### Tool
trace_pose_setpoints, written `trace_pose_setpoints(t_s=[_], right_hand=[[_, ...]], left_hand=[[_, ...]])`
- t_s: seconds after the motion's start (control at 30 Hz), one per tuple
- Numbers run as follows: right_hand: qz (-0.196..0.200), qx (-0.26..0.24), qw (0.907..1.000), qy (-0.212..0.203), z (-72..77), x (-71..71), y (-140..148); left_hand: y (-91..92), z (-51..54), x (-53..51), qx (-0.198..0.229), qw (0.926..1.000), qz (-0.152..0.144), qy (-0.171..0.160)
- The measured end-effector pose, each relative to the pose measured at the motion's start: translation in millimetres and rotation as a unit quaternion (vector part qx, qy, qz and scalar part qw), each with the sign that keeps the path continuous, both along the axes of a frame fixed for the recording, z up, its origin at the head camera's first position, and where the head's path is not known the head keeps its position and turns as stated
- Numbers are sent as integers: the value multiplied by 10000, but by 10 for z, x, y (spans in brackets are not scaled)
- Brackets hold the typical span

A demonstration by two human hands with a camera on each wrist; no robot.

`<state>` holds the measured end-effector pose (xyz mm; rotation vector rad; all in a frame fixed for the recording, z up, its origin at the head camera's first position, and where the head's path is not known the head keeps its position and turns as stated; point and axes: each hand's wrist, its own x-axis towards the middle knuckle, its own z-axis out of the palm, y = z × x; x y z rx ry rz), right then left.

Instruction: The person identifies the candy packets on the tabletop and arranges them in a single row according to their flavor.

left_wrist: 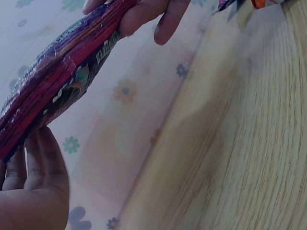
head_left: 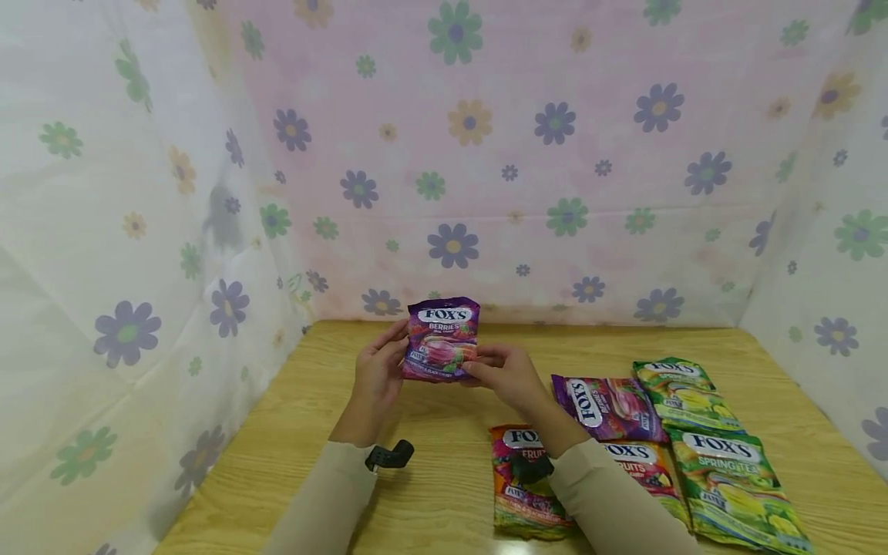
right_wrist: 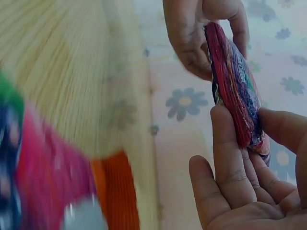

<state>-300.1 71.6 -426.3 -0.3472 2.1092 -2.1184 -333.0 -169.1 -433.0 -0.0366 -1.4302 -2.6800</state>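
A purple bag of Fox's Berries candy [head_left: 444, 339] is held upright above the table, its printed front facing the head camera. My left hand [head_left: 377, 371] grips its left edge, with the thumb in front. At the lower right corner my right hand [head_left: 512, 376] pinches the bag between thumb and fingers. The right wrist view shows the bag's crimped bottom edge [right_wrist: 230, 91] between thumb and fingertips. From the left wrist, the bag [left_wrist: 62, 72] appears edge-on, with the left fingers [left_wrist: 48, 158] behind it.
On the wooden table [head_left: 430, 470], to the right, lie another purple Berries bag [head_left: 610, 407], two orange Fruits bags [head_left: 530, 501] [head_left: 641, 470] and two green bags [head_left: 735, 486] [head_left: 687, 393]. The right forearm passes over the orange ones. Flowered cloth [head_left: 513, 154] encloses the back and sides.
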Motion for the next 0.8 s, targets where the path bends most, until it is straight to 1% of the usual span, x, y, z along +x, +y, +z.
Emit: trace_pose_setpoints(t_s=[0.1, 0.2, 0.3, 0.4, 0.53, 0.7, 0.8], right_hand=[[42, -109, 9999, 12, -2, -7, -111], [102, -178, 9998, -86, -20, -22, -210], [217, -62, 9997, -115, -41, -37, -302], [230, 93, 9994, -220, -42, -36, -417], [262, 167, 9989, -361, -37, -39, -572], [262, 185, 9985, -433, -72, -75, -727], [296, 143, 9986, -419, -87, -92, -803]], left_hand=[[-103, 7, 19, -25, 10000, -65, 10], [-203, 9, 34, -64, 10000, -66, 23], [-291, -13, 26, -7, 9999, 65, 77], [-366, -22, 20, 27, 9995, 287, 127], [-466, -44, 6, 113, 9986, 503, 100], [-572, -74, -10, 74, 9980, 627, 43], [-632, -103, -20, 120, 9977, 673, 35]])
